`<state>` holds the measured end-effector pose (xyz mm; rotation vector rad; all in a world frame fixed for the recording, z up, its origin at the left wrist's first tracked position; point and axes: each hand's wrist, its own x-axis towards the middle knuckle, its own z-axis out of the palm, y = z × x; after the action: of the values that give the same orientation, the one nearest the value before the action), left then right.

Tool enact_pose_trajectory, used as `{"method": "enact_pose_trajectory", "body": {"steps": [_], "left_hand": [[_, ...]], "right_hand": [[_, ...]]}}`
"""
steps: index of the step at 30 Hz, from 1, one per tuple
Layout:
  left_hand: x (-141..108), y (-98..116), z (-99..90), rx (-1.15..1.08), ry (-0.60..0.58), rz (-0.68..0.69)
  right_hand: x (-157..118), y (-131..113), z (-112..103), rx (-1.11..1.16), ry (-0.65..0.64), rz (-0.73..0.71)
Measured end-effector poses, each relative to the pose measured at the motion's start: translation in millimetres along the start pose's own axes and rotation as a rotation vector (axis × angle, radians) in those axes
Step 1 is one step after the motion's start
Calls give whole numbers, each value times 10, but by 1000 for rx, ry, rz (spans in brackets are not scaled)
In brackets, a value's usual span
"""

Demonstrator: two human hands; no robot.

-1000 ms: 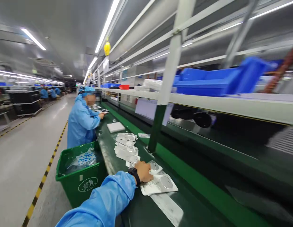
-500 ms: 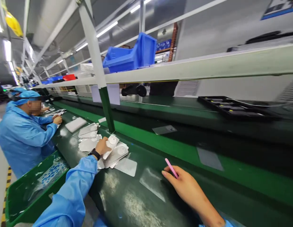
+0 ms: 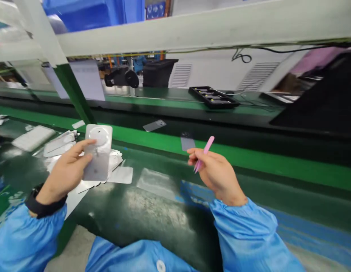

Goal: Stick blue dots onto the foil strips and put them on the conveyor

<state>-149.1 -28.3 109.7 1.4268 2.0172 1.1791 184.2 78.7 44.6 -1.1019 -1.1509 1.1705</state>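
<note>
My left hand (image 3: 66, 170) pinches a flat whitish phone-shaped panel (image 3: 98, 160) with a round white disc near its top, raised above a pile of similar panels (image 3: 115, 158). The thumb and index finger lie over its left side. Pink tweezers (image 3: 204, 154) are held in my right hand (image 3: 217, 172), their tips pointing down to the left over the green bench. A clear rectangular sheet (image 3: 156, 182) lies on the bench between my hands.
A white stack (image 3: 33, 138) lies at the left. Behind the bench are two thin panels (image 3: 154, 125) and a black tray (image 3: 213, 97). A green post (image 3: 74, 92) rises behind my left hand. A white shelf beam (image 3: 178, 32) crosses overhead.
My left hand has lifted the panel from the pile. The tweezers have turned, and their tips now point downward. The view has swung right and down; the co-worker is mostly out of frame.
</note>
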Motion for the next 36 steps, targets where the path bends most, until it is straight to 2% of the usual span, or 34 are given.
{"method": "enact_pose_trajectory", "body": {"steps": [3, 7, 10, 12, 15, 19, 22, 27, 31, 36], "left_hand": [[-278, 92, 544, -124, -274, -11], [-536, -9, 1308, -71, -505, 115], [-626, -108, 1616, 56, -609, 184], [-655, -125, 1652, 152, -636, 198], [-680, -45, 1550, 316, -694, 179], [-667, 130, 1418, 546, -792, 214], [-599, 163, 1450, 652, -784, 312], [-453, 1, 1670, 539, -759, 502], [-410, -130, 1785, 472, -787, 519], [-419, -177, 1784, 402, -809, 530]], "right_hand": [[-68, -67, -154, -51, 36, -52], [-251, 12, -296, -169, -82, 103], [-385, 166, -331, -252, -142, 237], [-460, 281, -317, -284, -185, 308], [-553, 439, -270, -290, -217, 387], [-623, 594, -243, -319, -204, 404], [-632, 643, -259, -362, -202, 391], [-636, 606, -253, -391, -209, 386], [-642, 589, -230, -378, -194, 415], [-652, 545, -258, -317, -193, 432]]}}
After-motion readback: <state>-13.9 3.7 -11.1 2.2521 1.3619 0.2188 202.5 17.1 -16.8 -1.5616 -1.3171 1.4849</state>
